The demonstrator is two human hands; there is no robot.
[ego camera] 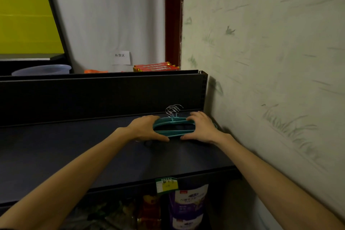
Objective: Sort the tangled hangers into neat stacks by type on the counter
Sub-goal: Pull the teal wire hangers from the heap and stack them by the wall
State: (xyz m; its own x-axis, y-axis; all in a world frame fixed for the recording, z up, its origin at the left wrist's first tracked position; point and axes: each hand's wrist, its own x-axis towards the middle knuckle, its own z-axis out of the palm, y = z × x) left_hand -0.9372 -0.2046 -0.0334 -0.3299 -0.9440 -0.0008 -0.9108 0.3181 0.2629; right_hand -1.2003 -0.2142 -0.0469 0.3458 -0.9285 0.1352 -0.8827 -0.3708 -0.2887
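Note:
A bundle of teal hangers (174, 132) with silver metal hooks (173, 109) lies flat on the dark shelf top (74, 153), near its right end by the wall. My left hand (147, 127) grips the bundle's left end, thumb in front and fingers over the back. My right hand (202, 127) clasps the right end the same way. The hooks point away from me toward the shelf's back panel. Only this one type of hanger is in view.
A dark back panel (104, 97) rises behind the shelf. A pale painted wall (270, 71) runs close along the right. Beyond the panel sit red packets (155, 67) and a bluish plastic tub (43, 70). Packaged goods (186, 207) hang below the shelf's front edge.

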